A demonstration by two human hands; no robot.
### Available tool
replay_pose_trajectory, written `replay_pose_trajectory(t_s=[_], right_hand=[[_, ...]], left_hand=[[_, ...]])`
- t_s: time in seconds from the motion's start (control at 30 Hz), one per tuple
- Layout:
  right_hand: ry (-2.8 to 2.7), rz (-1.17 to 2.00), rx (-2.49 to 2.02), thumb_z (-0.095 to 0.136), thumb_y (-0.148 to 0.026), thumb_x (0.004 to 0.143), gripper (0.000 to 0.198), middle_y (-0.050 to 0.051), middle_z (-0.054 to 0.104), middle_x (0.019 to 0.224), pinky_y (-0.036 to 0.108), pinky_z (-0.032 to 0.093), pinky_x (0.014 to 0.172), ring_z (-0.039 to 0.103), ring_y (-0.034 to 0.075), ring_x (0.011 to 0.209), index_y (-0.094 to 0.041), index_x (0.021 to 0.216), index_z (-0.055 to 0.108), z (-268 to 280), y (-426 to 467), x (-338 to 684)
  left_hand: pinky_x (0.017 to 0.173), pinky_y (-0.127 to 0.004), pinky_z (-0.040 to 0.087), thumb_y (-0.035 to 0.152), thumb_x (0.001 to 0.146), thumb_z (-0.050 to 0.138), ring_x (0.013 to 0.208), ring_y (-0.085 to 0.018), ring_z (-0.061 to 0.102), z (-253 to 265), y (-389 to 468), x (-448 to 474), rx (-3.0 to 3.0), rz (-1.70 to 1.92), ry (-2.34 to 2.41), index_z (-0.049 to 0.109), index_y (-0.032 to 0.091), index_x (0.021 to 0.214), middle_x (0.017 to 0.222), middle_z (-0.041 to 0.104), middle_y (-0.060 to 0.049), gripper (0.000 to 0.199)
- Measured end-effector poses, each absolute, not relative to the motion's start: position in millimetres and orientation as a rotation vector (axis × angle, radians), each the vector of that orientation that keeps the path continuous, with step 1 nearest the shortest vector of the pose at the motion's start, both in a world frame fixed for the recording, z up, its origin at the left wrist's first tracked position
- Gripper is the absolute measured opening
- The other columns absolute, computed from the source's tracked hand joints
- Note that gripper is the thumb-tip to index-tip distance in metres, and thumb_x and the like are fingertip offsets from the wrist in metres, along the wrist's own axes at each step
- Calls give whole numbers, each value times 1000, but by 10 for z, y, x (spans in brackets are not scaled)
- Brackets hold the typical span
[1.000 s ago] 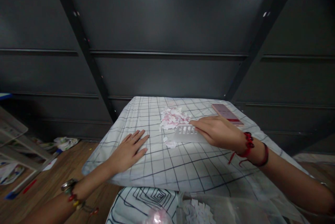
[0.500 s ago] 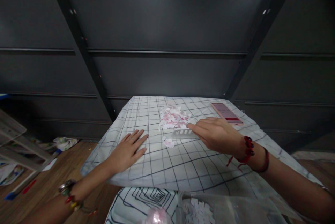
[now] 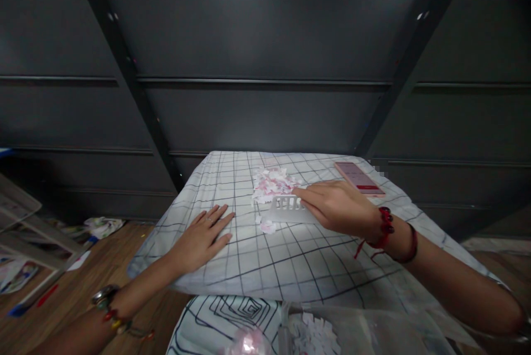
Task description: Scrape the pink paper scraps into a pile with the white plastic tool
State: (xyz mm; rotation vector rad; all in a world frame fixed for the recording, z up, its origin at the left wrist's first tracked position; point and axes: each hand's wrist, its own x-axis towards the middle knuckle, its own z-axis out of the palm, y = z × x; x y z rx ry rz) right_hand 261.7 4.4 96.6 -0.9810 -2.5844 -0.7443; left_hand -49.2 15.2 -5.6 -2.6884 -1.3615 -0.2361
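A flat pink smartphone (image 3: 359, 178) lies face up near the far right corner of the white, black-gridded cloth (image 3: 224, 178); behind stands a dark grey panelled wall (image 3: 265, 23); a slim red stick (image 3: 47, 295) lies on brown wooden floor (image 3: 136, 239)

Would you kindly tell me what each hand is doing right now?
Left hand: open, fingers spread, resting on the checked cloth.
Right hand: closed, holding a white slotted piece.

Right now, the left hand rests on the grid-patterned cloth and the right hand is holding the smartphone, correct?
Not quite: the right hand holds a white slotted plastic piece; the smartphone lies on the grid-patterned cloth beyond that hand, as the head view shows. The left hand does rest on the cloth.
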Motion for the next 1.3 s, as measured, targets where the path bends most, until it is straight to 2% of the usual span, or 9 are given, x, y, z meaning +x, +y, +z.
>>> replay_pose_trajectory(t_s=[0.33,0.67,1.1,1.3], right_hand=[[-2605,-634,-911,36,-18,85,26,3,66,72,24,38,57,55,11,61,-15,90,61,992,-68,2607],[-2746,-377,-960,35,-18,85,19,-1,60,64,25,34,58,51,10,57,-18,81,54,1085,-192,2545],[-2613,-743,-932,37,-11,81,23,1,61,65,27,32,55,51,13,56,-15,92,56,984,-161,2567],[-2633,-739,-926,39,-12,80,21,1,60,62,27,32,55,50,12,55,-15,90,57,961,-174,2562]], left_hand=[[102,-45,26,46,94,28,129,-27,27,-59,150,-494,-2702,-255,-1359,39,21,133,141,30,-8,48],[101,-46,27,45,94,27,128,-28,27,-38,142,-490,-2705,-236,-1357,40,20,133,141,30,-9,48],[102,-44,25,46,94,27,129,-27,27,-48,147,-487,-2700,-246,-1359,39,21,133,142,30,-8,48],[101,-44,27,47,94,27,128,-27,28,-76,163,-502,-2698,-262,-1338,39,21,133,141,31,-9,49]])
